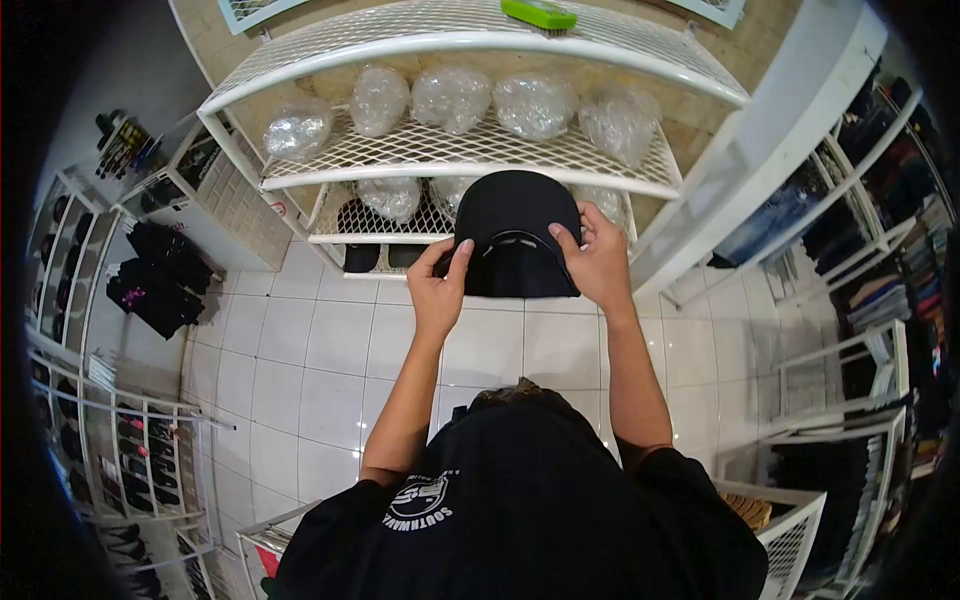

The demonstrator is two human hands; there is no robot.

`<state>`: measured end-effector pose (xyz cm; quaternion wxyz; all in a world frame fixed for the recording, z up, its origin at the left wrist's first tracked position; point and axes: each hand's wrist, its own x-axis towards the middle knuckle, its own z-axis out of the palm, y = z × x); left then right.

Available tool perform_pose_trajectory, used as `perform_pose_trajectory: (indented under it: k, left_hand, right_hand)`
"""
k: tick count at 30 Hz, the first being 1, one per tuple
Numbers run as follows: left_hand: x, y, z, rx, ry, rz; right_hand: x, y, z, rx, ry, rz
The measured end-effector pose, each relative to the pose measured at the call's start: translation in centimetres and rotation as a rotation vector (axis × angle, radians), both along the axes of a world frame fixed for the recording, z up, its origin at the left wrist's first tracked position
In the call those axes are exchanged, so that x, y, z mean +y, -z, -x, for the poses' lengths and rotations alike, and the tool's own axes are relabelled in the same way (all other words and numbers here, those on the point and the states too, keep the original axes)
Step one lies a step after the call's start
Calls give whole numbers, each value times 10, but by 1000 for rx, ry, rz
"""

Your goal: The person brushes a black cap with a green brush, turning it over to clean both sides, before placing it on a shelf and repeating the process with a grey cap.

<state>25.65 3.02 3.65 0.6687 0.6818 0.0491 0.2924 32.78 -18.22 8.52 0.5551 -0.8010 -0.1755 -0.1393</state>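
Observation:
I hold a black cap (515,225) out in front of me with both hands, its brim toward me. My left hand (440,285) pinches the cap's left side near the brim. My right hand (595,258) grips its right side. The cap hangs in front of a white wire-mesh shelf rack (450,150), level with the lower shelves.
Several clear plastic-wrapped bundles (455,98) lie on the rack's middle shelf, more on the shelf below. A green brush (538,13) rests on the top shelf. Racks of dark clothing (155,275) stand left and folded clothes (880,290) right. The floor is white tile (300,350).

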Motion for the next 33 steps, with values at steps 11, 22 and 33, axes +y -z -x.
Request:
perform_pose_trajectory:
  k: [11,22,33]
  left_hand:
    - [-13,15,65,151,-177,-382]
    - [-45,57,96,78,172,-687]
    - [-105,158,54,-95,101,-846]
  right_hand:
    - [20,65,148,-118,391,163]
    - [-16,125,182,-98,492,-40]
    - [-58,173,156,-291,560,574]
